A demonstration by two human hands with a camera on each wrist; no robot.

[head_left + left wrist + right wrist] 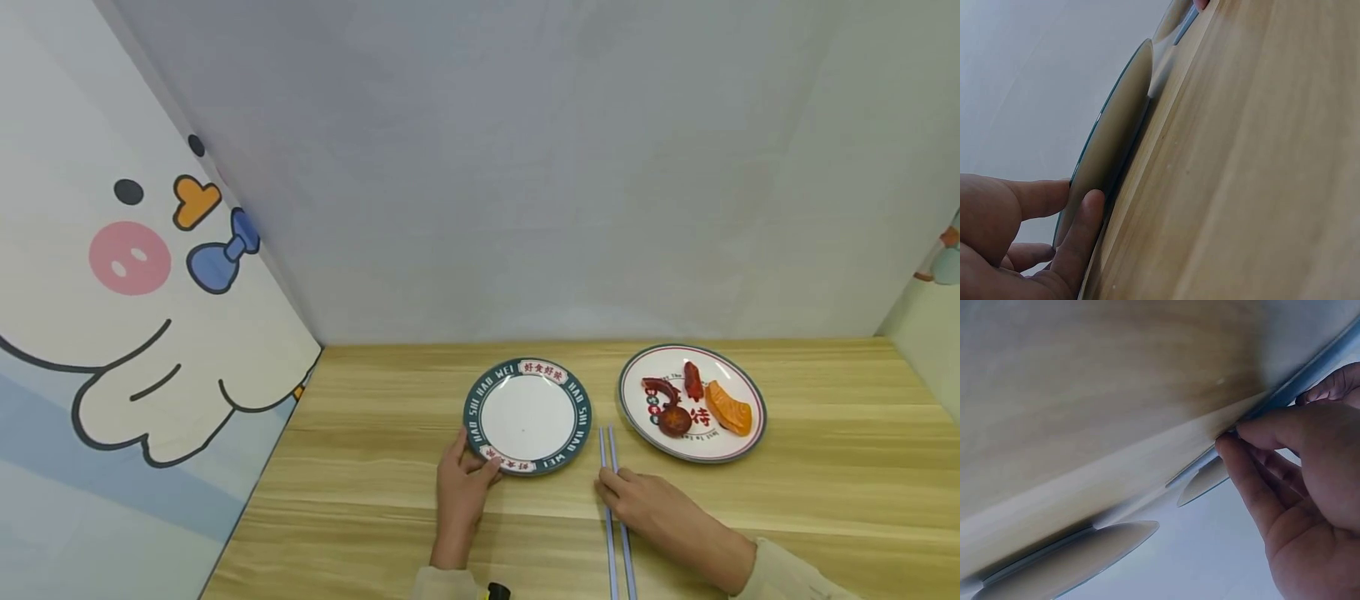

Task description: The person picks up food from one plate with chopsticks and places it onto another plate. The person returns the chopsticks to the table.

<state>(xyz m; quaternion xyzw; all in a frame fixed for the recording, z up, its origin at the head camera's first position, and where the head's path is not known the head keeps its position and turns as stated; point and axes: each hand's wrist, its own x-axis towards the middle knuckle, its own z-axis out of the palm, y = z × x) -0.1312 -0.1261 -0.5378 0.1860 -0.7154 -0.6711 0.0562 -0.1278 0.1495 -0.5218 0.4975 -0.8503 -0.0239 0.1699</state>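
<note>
A plate (525, 417) with a dark green lettered rim and a white centre lies on the wooden table. My left hand (463, 490) holds it by its lower-left edge, and in the left wrist view a finger (1082, 228) lies along the plate's side (1110, 125). To the right, my right hand (648, 504) pinches a pair of light blue chopsticks (612, 554), thumb and forefinger meeting at them in the right wrist view. The chopsticks lie side by side, pointing away from me, their far ends between the two plates.
At the right, a second white plate (720, 446) carries an orange salmon-like slice (727, 408), a brown mushroom (675, 422), a red piece (692, 382) and a dark red curled tentacle (662, 388). A grey wall (562, 208) borders the table's far edge. A small black object (498, 592) shows at the near edge.
</note>
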